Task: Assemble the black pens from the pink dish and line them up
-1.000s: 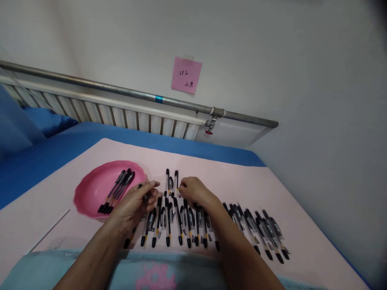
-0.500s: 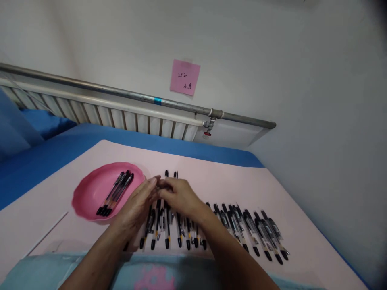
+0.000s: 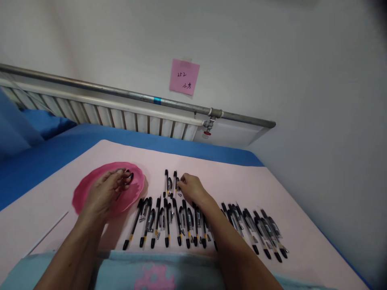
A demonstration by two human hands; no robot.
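Note:
My left hand (image 3: 104,189) is over the pink scalloped bowl (image 3: 80,195), its fingers closed around a black pen (image 3: 130,177); hand and arm hide most of the pens lying in the bowl. My right hand (image 3: 192,188) is at the back of the loose parts, fingertips pinching a black clip-on pen cap (image 3: 177,183). This cap lies beside a clear pen barrel (image 3: 174,185) with a black end. Just left of it are another pen barrel (image 3: 165,183) and a cap (image 3: 169,184). Small silver tips (image 3: 179,195) lie near them.
A row of pen barrels (image 3: 157,223), caps and silver tips covers the near table, continuing as a right-hand group (image 3: 266,229). A thin white stick (image 3: 45,235) lies at left. Behind the pink tabletop (image 3: 223,181) are a radiator (image 3: 127,119), a pipe and a pink note (image 3: 184,76).
My hands were together over the middle pens and have parted. The left moved left over the bowl; the right moved slightly right to a cap, uncovering the upper pen parts.

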